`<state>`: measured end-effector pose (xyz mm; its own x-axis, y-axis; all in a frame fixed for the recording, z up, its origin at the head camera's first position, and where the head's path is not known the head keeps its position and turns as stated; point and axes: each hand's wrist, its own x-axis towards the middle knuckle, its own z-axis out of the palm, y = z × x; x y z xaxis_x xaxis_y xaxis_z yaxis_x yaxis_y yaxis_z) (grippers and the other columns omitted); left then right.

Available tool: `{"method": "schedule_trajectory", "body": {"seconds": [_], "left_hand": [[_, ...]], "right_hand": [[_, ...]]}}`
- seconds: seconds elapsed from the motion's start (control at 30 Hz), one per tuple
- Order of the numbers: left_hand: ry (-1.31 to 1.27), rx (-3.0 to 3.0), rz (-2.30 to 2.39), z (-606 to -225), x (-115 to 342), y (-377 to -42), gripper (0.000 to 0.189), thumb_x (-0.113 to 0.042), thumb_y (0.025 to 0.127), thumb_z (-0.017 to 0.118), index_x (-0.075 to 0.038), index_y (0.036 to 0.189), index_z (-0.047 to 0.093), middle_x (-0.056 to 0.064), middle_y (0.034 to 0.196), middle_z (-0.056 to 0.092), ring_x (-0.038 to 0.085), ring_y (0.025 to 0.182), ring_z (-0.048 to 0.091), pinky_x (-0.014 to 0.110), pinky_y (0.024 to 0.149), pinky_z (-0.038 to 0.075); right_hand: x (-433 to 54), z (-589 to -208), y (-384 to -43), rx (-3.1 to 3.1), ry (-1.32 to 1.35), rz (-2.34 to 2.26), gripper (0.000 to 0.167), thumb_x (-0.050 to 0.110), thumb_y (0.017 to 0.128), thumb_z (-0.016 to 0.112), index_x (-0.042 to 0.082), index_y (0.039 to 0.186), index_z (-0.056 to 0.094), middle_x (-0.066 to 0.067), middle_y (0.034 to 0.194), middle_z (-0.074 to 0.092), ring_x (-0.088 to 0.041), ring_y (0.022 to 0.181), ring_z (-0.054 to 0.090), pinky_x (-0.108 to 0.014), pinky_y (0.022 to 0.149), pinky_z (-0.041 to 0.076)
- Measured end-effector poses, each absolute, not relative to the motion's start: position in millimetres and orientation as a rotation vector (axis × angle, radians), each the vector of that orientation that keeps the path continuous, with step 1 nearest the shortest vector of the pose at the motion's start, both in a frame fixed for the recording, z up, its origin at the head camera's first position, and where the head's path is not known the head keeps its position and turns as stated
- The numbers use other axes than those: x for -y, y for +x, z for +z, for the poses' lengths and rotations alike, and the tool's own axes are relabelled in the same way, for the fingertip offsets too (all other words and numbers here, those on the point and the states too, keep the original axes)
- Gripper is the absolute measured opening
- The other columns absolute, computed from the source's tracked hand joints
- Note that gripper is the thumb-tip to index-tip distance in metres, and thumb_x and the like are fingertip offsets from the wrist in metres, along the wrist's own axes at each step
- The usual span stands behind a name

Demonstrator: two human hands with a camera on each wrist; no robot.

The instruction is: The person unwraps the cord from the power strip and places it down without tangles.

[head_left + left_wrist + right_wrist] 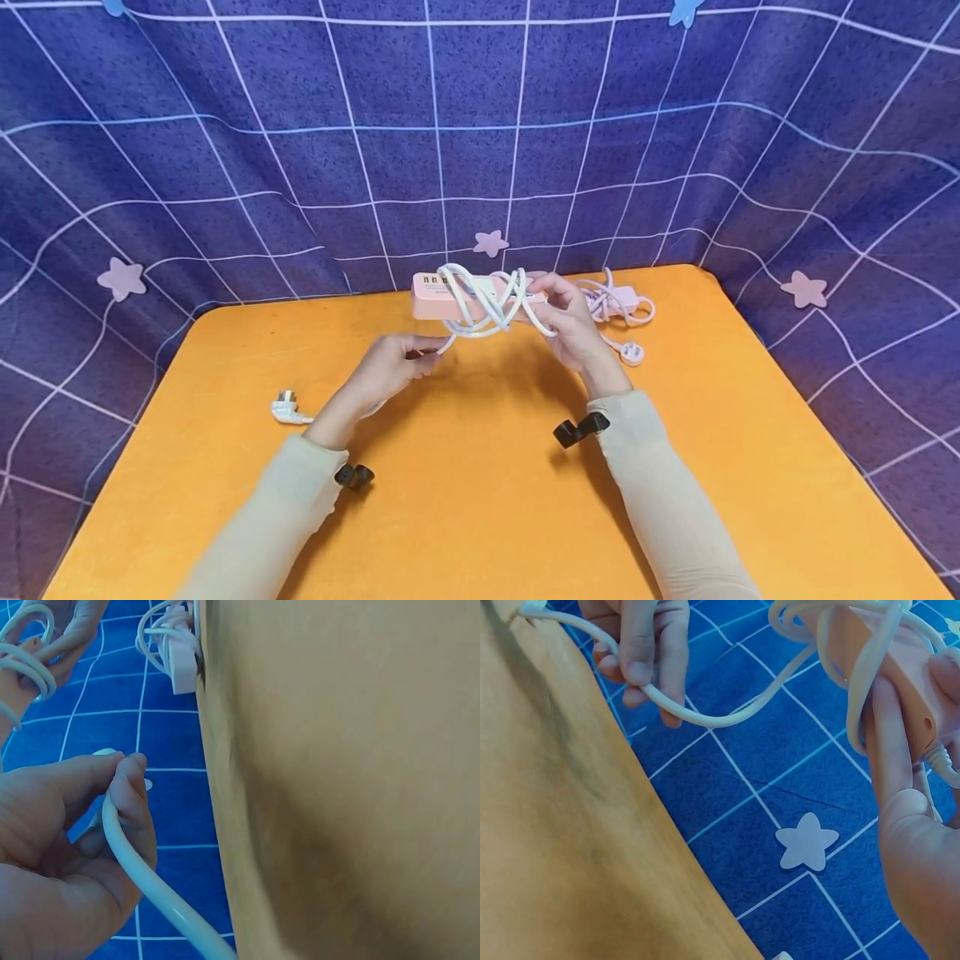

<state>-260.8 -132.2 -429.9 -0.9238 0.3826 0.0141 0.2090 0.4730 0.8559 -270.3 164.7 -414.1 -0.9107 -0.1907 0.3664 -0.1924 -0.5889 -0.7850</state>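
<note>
A pink power strip [427, 307] with white cord wound round it is held above the table by my right hand [573, 329], which grips its right end. USB ports show on the strip's left end. My left hand [390, 367] pinches the loose white cord [161, 896] between thumb and fingers, just left of and below the strip. In the right wrist view the cord [720, 720] sags between the two hands. Its white plug [287, 409] lies on the table beside my left wrist, and part of the cord is hidden under that forearm.
A second, pale pink power strip [622, 300] with its cord bundled round it lies near the table's back edge, right of my right hand. Its plug [632, 353] rests in front of it. The orange table [480, 517] meets a blue grid-patterned curtain [480, 167] behind.
</note>
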Motion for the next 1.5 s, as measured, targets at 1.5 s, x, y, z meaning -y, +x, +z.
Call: {"method": "schedule_trajectory", "body": {"seconds": [1.5], "left_hand": [[0.937, -3.028, 1.055, -335.8, 152.1, -295.2, 0.034, -0.008, 0.099, 0.075, -0.016, 0.131, 0.077, 0.006, 0.102, 0.078, 0.018, 0.081, 0.066, 0.028, 0.072, 0.051]], "right_hand": [[-165.4, -413.7, -269.5, 1.463, 0.697, 2.72, 0.038, -0.018, 0.084, 0.054, 0.014, 0.094, 0.072, -0.005, 0.126, 0.059, -0.017, 0.108, 0.065, -0.03, 0.082, 0.064]]}}
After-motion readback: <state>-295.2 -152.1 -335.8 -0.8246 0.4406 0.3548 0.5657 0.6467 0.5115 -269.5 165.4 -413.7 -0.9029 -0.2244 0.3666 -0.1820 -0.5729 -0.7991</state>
